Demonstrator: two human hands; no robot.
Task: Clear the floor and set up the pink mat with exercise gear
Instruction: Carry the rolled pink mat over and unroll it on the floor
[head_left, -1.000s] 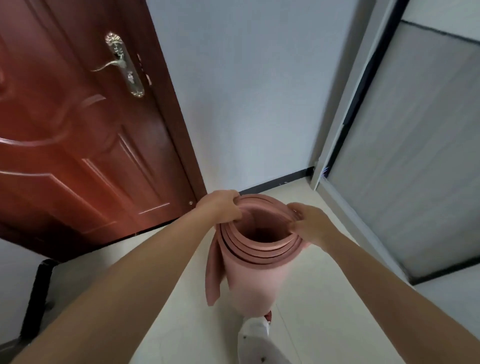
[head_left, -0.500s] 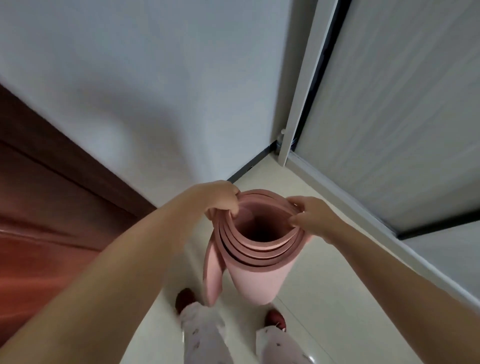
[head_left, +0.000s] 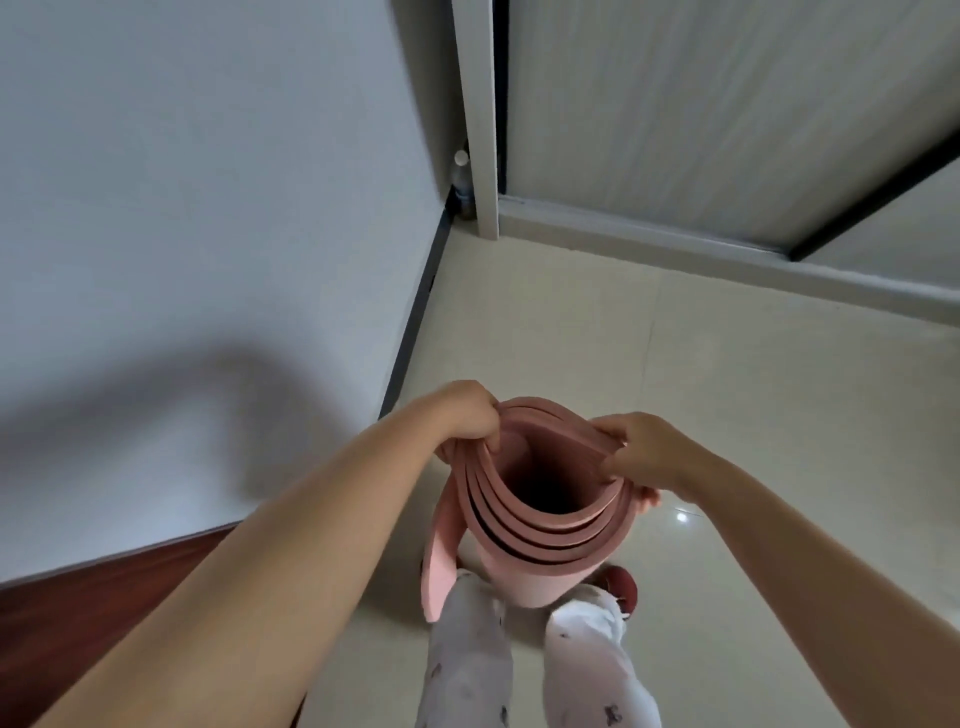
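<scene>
The pink mat (head_left: 540, 561) is loosely rolled and stands on end in front of my legs, its open top facing me. My left hand (head_left: 467, 415) grips the left side of the top rim, fingers curled over the layers. My right hand (head_left: 641, 454) pinches the right side of the rim. A loose outer flap of the mat (head_left: 439, 566) hangs down on the left. The lower end is hidden behind my white trousers (head_left: 470, 660) and red slippers (head_left: 621, 587).
A grey wall (head_left: 208, 208) with a dark skirting board (head_left: 410, 332) runs on the left. A sliding door (head_left: 727, 114) and its raised white track (head_left: 727, 257) lie ahead. A small bottle (head_left: 461, 182) stands in the corner. A brown door edge (head_left: 93, 613) is lower left. Cream tiled floor (head_left: 753, 415).
My view has swung right: the brown door has slid off to the lower left and the sliding door and corner are now ahead. Both hands keep their hold on the mat's rim.
</scene>
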